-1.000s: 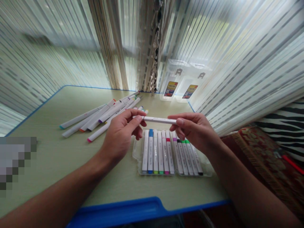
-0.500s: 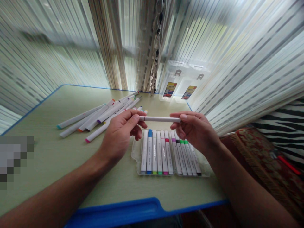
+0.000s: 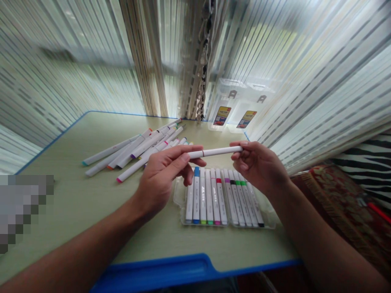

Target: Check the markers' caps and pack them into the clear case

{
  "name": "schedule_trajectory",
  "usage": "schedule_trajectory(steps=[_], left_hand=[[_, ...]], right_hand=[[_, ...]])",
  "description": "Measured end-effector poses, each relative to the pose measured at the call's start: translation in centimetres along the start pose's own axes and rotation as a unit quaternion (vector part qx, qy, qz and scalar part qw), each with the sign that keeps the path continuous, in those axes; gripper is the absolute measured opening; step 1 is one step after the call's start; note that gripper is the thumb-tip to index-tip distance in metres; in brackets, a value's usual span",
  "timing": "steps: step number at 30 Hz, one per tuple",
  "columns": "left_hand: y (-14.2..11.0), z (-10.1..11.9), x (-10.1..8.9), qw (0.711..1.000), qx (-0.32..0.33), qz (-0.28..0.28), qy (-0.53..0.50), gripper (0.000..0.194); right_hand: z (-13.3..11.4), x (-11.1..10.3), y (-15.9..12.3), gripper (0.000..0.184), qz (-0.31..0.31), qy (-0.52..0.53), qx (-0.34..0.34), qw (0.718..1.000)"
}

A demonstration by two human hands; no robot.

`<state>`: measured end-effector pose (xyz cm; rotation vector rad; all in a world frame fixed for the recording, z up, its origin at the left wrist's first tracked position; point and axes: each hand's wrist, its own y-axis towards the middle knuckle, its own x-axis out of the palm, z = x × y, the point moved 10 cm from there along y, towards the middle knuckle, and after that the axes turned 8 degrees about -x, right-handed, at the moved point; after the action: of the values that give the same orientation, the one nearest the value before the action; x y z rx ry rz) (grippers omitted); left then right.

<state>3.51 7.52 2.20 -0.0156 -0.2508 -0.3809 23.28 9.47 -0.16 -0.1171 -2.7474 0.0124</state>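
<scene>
A white marker [image 3: 220, 151] with a thin dark red ring is held nearly level above the table, its right end slightly higher. My left hand [image 3: 166, 173] pinches its left end between thumb and fingers. At the other end, the fingertips of my right hand [image 3: 259, 165] are closed on it. Below both hands lies a clear plastic marker case [image 3: 178, 196] with several white markers [image 3: 210, 199] side by side in two groups, their ends in blue, green, pink and black. The case's far edge is partly hidden by my hands.
A loose heap of white markers [image 3: 143, 146] with coloured ends lies left of my left hand. Two clear labelled cases [image 3: 235, 108] stand at the back right against the string curtain [image 3: 100, 73]. The table [image 3: 76, 211] has a blue edge with a blue tray [image 3: 159, 270] in front.
The marker has tilted, its right end rising, and my left hand now covers more of its left end. The whole view has shifted slightly, so things appear further right.
</scene>
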Motion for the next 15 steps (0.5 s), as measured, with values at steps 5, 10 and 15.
schedule_trajectory(steps=[5,10,15], left_hand=[[-0.5,1.0,0.5,0.997,0.045,-0.001,0.055,0.031],[-1.0,2.1,1.1,0.987,0.088,0.013,0.135,0.033],[-1.2,2.3,1.2,0.982,0.100,0.022,0.158,0.033]], right_hand=[[0.4,-0.2,0.0,0.015,0.020,0.012,0.027,0.999],[0.5,-0.4,-0.2,0.016,0.032,0.024,0.036,0.999],[0.4,-0.5,-0.2,0.015,0.038,0.023,0.032,0.998]])
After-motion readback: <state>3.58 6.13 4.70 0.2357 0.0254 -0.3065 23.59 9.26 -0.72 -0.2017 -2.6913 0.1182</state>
